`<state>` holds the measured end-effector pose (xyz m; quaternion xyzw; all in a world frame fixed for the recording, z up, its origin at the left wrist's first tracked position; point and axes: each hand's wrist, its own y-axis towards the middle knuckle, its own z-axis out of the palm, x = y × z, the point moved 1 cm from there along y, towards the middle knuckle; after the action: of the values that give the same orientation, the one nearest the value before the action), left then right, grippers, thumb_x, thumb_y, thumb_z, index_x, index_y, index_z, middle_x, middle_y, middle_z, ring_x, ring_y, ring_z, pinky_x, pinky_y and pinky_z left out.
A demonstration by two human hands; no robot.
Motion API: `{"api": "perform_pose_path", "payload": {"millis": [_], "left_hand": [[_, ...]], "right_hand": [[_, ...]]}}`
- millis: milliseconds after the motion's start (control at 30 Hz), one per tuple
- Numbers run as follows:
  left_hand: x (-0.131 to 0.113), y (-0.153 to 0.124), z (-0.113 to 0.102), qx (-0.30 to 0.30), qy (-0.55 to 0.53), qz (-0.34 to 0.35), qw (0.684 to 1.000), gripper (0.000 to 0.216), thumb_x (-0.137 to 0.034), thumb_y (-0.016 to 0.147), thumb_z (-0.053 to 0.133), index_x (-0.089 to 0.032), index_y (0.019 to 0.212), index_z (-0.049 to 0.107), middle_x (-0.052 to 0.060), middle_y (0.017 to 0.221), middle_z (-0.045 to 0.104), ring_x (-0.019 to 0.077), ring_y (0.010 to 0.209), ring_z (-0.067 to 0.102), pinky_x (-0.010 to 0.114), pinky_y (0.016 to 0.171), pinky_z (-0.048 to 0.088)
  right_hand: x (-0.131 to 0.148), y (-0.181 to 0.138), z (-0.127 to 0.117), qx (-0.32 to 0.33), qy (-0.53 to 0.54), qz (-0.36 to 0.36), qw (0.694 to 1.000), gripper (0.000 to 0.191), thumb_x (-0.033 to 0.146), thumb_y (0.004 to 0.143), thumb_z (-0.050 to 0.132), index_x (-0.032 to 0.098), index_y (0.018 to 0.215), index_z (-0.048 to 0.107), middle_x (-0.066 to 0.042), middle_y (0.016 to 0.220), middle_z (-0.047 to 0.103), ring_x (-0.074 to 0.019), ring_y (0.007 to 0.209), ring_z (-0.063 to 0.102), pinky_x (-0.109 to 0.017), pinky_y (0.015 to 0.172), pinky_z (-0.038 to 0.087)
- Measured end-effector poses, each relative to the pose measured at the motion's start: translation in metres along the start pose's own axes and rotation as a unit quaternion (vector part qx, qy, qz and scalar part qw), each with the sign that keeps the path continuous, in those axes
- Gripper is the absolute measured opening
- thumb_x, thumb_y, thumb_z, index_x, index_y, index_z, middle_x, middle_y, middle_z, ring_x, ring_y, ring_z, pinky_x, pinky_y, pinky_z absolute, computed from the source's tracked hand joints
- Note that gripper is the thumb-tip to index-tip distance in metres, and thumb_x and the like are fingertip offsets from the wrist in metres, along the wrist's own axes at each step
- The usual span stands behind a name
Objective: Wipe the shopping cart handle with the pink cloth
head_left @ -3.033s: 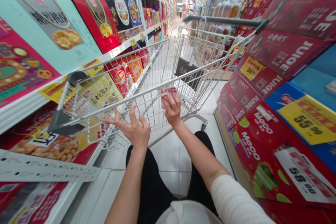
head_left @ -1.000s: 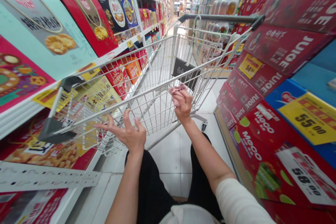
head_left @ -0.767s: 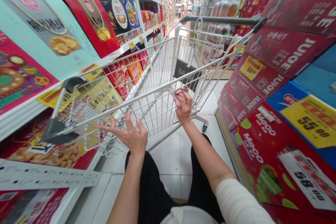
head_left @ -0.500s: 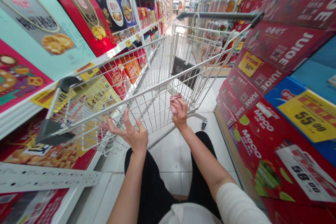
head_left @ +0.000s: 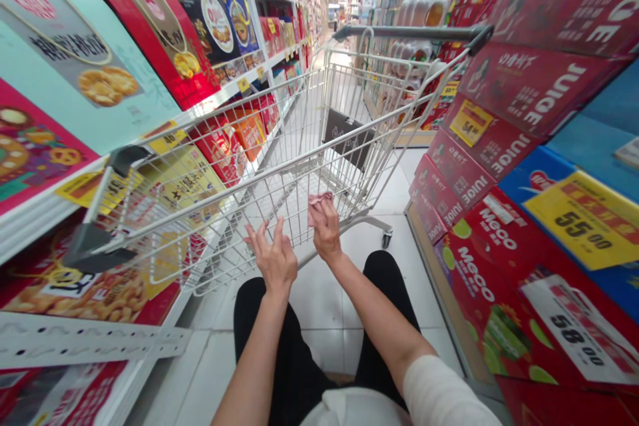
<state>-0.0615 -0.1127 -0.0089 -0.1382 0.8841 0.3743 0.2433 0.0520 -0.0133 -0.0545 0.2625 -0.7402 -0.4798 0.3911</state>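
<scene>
A wire shopping cart [head_left: 239, 176] stands sideways in front of me, its dark handle at the far right end. My right hand [head_left: 327, 229] is closed around a crumpled pink cloth [head_left: 319, 205], close to the cart's side wires. To the left of it, my left hand [head_left: 273, 254] holds nothing, with its fingers spread and partly curled near the lower wires. Whether either hand touches the wires I cannot tell. A dark sign panel [head_left: 349, 138] with white drawings hangs at the cart's handle end.
Shelves with boxed snacks [head_left: 100, 46] line the left, close to the cart's front corner. Stacked red drink cartons [head_left: 529, 90] with yellow price signs rise on the right. A caster wheel [head_left: 387, 239] rests on the white tiled floor [head_left: 324, 293].
My left hand has moved right and slightly down, away from the cart's top rail. The right hand has come left and down with the pink cloth, so both hands are closer together.
</scene>
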Motion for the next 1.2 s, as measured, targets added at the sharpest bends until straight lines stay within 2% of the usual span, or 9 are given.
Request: {"api": "perform_pose_path", "payload": {"millis": [133, 200, 333, 467, 600, 733, 867, 1033, 1200], "left_hand": [[0.002, 0.004, -0.001, 0.002, 0.003, -0.011, 1.0, 0.057, -0.043, 0.106, 0.032, -0.017, 0.141, 0.069, 0.022, 0.146, 0.053, 0.0412, 0.164, 0.016, 0.067, 0.131, 0.014], [0.0, 0.005, -0.001, 0.005, 0.003, -0.018, 1.0, 0.057, -0.043, 0.107, 0.031, -0.017, 0.141, 0.069, 0.021, 0.146, 0.053, 0.0408, 0.164, 0.016, 0.066, 0.131, 0.015], [0.001, 0.006, -0.003, 0.018, 0.009, -0.015, 1.0, 0.057, -0.044, 0.107, 0.031, -0.019, 0.142, 0.068, 0.019, 0.147, 0.052, 0.0394, 0.164, 0.015, 0.064, 0.132, 0.018], [0.004, 0.006, -0.004, 0.017, 0.015, -0.009, 1.0, 0.057, -0.043, 0.107, 0.03, -0.018, 0.142, 0.068, 0.02, 0.146, 0.052, 0.0393, 0.164, 0.015, 0.065, 0.132, 0.014], [0.003, 0.006, -0.003, 0.015, 0.017, -0.007, 1.0, 0.06, -0.045, 0.107, 0.029, -0.017, 0.142, 0.068, 0.021, 0.147, 0.051, 0.0396, 0.164, 0.014, 0.064, 0.132, 0.015], [-0.001, 0.005, -0.003, 0.007, 0.015, -0.009, 1.0, 0.063, -0.048, 0.108, 0.024, -0.018, 0.142, 0.068, 0.02, 0.145, 0.052, 0.0381, 0.164, 0.017, 0.063, 0.132, 0.015], [0.002, 0.004, -0.004, 0.009, 0.008, -0.003, 1.0, 0.065, -0.049, 0.108, 0.022, -0.018, 0.142, 0.068, 0.021, 0.146, 0.052, 0.0376, 0.164, 0.018, 0.062, 0.132, 0.016], [0.006, 0.006, -0.005, 0.017, 0.002, -0.005, 1.0, 0.065, -0.049, 0.108, 0.024, -0.017, 0.141, 0.068, 0.022, 0.147, 0.052, 0.0388, 0.163, 0.017, 0.065, 0.132, 0.016], [0.001, 0.006, -0.005, 0.01, -0.001, -0.017, 1.0, 0.065, -0.05, 0.108, 0.023, -0.018, 0.14, 0.069, 0.02, 0.145, 0.052, 0.0389, 0.163, 0.018, 0.064, 0.132, 0.015]], "right_hand": [[0.005, 0.023, 0.007, 0.005, -0.005, 0.008, 1.0, 0.046, 0.014, 0.105, 0.046, 0.022, 0.148, 0.06, -0.015, 0.157, 0.056, -0.0255, 0.158, 0.042, -0.05, 0.129, 0.045], [0.009, 0.019, 0.018, 0.018, -0.009, 0.014, 1.0, 0.045, 0.014, 0.105, 0.047, 0.023, 0.147, 0.062, -0.014, 0.157, 0.056, -0.0254, 0.158, 0.041, -0.051, 0.131, 0.043], [0.012, -0.031, 0.031, 0.034, 0.0, 0.017, 0.999, 0.042, 0.013, 0.105, 0.048, 0.023, 0.141, 0.067, -0.013, 0.142, 0.069, -0.0231, 0.15, 0.051, -0.047, 0.126, 0.05], [0.014, -0.07, 0.022, 0.039, 0.046, -0.018, 0.998, 0.045, 0.007, 0.103, 0.046, 0.017, 0.142, 0.065, -0.014, 0.131, 0.073, -0.0229, 0.146, 0.054, -0.044, 0.117, 0.058], [0.02, -0.052, 0.017, 0.021, 0.079, -0.018, 0.997, 0.049, 0.005, 0.101, 0.046, 0.019, 0.145, 0.063, -0.015, 0.142, 0.067, -0.0245, 0.151, 0.049, -0.049, 0.123, 0.053], [0.023, -0.031, 0.033, 0.029, 0.061, -0.029, 0.997, 0.044, 0.011, 0.103, 0.051, 0.024, 0.142, 0.066, -0.012, 0.145, 0.066, -0.0244, 0.154, 0.047, -0.048, 0.127, 0.049], [0.021, -0.053, 0.038, 0.025, 0.05, -0.067, 0.996, 0.036, 0.011, 0.103, 0.052, 0.02, 0.132, 0.071, -0.011, 0.133, 0.074, -0.022, 0.146, 0.055, -0.042, 0.122, 0.055], [0.016, -0.064, 0.017, 0.071, 0.1, -0.093, 0.988, 0.042, 0.007, 0.103, 0.045, 0.018, 0.136, 0.068, -0.01, 0.129, 0.075, -0.0195, 0.141, 0.06, -0.043, 0.119, 0.058], [0.006, -0.013, 0.011, -0.028, 0.059, -0.075, 0.995, 0.052, 0.003, 0.098, 0.044, 0.024, 0.139, 0.067, -0.012, 0.14, 0.066, -0.0237, 0.148, 0.053, -0.05, 0.121, 0.055]]}}
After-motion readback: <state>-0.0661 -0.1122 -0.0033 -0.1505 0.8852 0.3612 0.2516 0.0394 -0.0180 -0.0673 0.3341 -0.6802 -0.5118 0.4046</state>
